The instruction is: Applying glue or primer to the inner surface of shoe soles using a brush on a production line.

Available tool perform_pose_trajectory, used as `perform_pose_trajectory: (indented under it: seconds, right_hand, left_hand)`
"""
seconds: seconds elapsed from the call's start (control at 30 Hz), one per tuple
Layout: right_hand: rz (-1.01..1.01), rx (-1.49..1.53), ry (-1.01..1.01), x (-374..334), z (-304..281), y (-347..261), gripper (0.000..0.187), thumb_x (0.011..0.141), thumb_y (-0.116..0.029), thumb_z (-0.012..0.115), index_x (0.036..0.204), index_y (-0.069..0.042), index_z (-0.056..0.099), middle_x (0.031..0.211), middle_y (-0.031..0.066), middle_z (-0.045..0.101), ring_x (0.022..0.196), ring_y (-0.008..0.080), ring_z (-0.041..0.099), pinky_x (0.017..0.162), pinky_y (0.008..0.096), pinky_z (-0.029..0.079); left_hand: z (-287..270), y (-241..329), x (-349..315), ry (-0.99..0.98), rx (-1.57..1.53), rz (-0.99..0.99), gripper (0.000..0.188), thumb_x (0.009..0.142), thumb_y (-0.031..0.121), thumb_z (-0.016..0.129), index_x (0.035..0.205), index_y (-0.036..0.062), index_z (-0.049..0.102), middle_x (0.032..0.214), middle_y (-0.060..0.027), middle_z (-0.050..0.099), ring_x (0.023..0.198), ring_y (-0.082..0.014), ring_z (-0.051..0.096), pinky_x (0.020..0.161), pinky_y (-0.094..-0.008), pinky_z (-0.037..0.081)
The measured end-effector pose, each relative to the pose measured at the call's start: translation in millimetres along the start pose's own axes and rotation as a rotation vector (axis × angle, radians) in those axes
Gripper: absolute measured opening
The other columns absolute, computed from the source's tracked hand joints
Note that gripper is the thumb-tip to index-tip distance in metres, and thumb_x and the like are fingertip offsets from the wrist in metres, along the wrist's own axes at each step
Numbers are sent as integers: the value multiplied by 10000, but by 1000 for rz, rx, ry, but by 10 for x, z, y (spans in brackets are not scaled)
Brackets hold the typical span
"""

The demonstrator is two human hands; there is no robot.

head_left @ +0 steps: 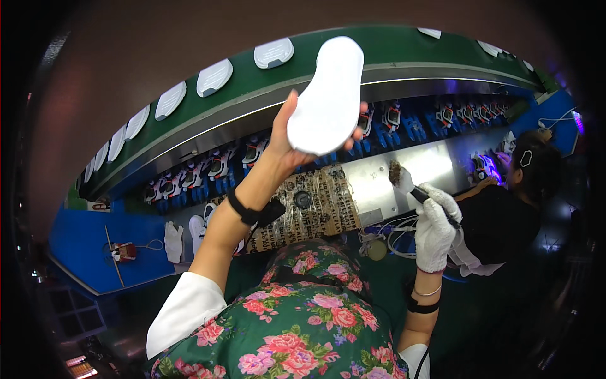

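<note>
White shoe sole [328, 95] aloft in left hand [291, 142] (clear of conveyor [391, 60])

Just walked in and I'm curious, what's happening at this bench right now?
A person in a floral apron holds a white shoe sole up in the bare left hand. The gloved right hand grips a brush over the metal worktop. More soles sit on the green conveyor. A co-worker works to the right.
</note>
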State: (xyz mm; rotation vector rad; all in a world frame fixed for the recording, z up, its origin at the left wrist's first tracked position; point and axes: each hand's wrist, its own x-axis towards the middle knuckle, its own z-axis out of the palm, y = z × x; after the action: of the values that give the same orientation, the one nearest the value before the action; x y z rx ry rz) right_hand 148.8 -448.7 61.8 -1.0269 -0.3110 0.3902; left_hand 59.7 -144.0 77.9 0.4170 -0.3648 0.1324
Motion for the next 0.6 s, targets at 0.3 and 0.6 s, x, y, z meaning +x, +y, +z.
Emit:
perform_pose_trajectory:
  seconds: [0.3,0.6]
  right_hand:
    - [206,-72,17,-215,-30,639,192,826,80,668,1015,75,703,1009,177,724,720,140,651,654,231,521]
    - [405,-21,21,-227,-61,1108,226,840,54,663,1064,65,684,1053,158,708,777,157,647,673,237,512]
  left_hand:
    - [-81,-61,769,511,-159,151,897,1009,579,381,1564,44,-77,1565,-317,199,1418,-457,322,1167,-527,295]
    - [115,351,-1340,796,1355,634,313,965,81,545,1240,-22,655,1036,-107,705,979,-169,646,886,-282,481]
